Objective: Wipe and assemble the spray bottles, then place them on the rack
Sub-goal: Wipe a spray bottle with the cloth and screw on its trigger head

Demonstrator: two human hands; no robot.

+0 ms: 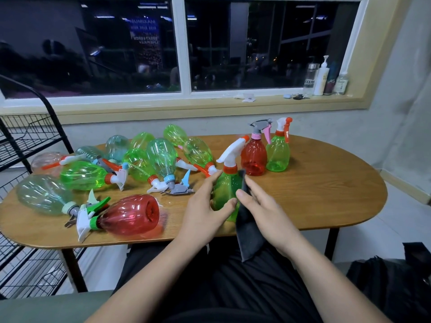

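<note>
Step in hand: wiping. The translucent green plastic spray bottle [225, 190], already fitted with its white trigger head and orange collar, is being rubbed with a dark grey cloth [248, 238]; judged an early stage of the whole job.
Next move calls for: turning the bottle under the cloth to reach its unwiped sides, then a carry across to the rack at nine o'clock; the reach is judged long and passes over loose bottles.
Oval wooden table [326, 194]: carries all the stock.
Black wire rack [28, 136]: stands at nine o'clock off the table edge; no bottle seen on its visible shelves.
Lying bottles [161, 155]: green, pale blue, pink and red plastic, heaped on their sides from nine to eleven o'clock, most with heads on; one grey trigger head lies loose among them.
Standing pair: a red bottle [253, 157] and a green bottle [278, 155] upright at one o'clock, side by side.
Location of held bottle: upright at six o'clock, by the near edge; whether its base rests on the table cannot be told.
Condition of held bottle: clear-walled, waisted, empty by appearance; no dirt discernible.
Left hand [203, 210]: wrapped around the bottle's body, thumb in front, fingers behind.
Right hand [263, 210]: pinches the cloth and presses it to the bottle's right flank.
</note>
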